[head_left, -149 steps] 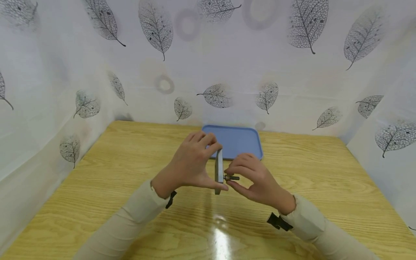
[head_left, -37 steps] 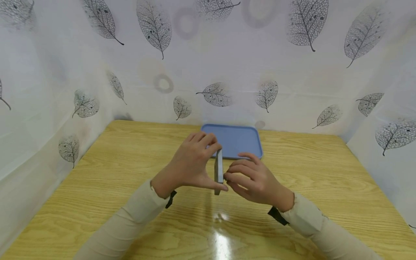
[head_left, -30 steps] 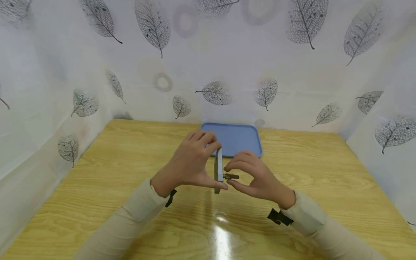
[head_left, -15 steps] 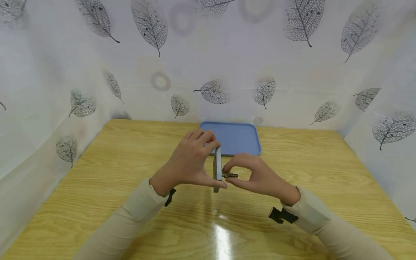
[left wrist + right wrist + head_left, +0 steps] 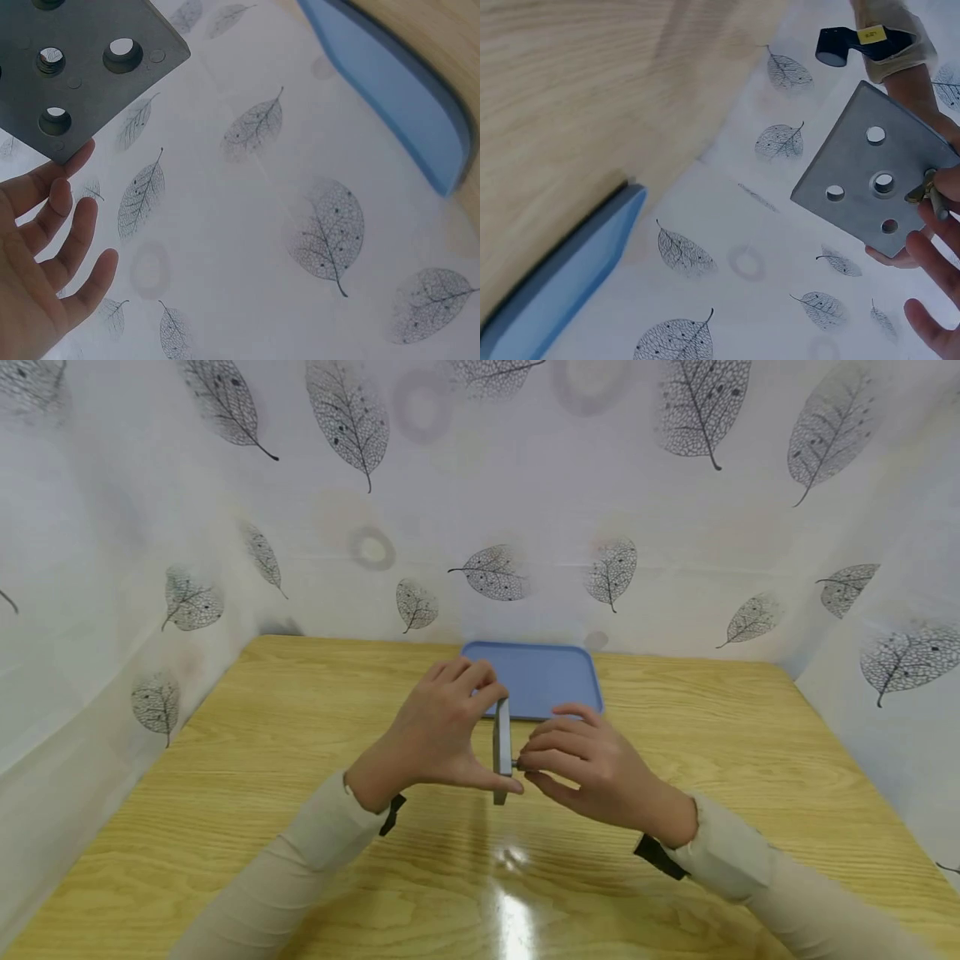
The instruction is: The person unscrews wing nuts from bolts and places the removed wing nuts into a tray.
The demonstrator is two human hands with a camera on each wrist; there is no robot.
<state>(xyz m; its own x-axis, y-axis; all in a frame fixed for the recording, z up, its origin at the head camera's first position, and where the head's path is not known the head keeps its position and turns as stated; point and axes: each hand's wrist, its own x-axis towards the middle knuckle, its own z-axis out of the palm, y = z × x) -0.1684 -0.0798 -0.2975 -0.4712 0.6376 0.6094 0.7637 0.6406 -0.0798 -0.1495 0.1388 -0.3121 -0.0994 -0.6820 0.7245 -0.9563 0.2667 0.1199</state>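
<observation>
In the head view my left hand (image 5: 442,727) holds a grey square metal plate (image 5: 503,735) on edge above the table, fingers on its upper edge and thumb low. The left wrist view shows round holes through this plate (image 5: 82,82). A short bolt (image 5: 515,765) sticks out of the plate's right face. My right hand (image 5: 592,768) pinches at it, fingers covering most of it. In the right wrist view, a brass-coloured wing nut (image 5: 916,195) sits on the bolt (image 5: 938,203) near one corner hole, right at my right fingertips.
A blue tray (image 5: 551,681) lies at the back of the wooden table (image 5: 315,718), behind the hands. A white curtain (image 5: 525,485) printed with leaves stands around the table's back and sides.
My right fingers, spread wider around the bolt with its end showing half a second ago, have rolled over it and now hide it. Left hand and plate stay nearly still.
</observation>
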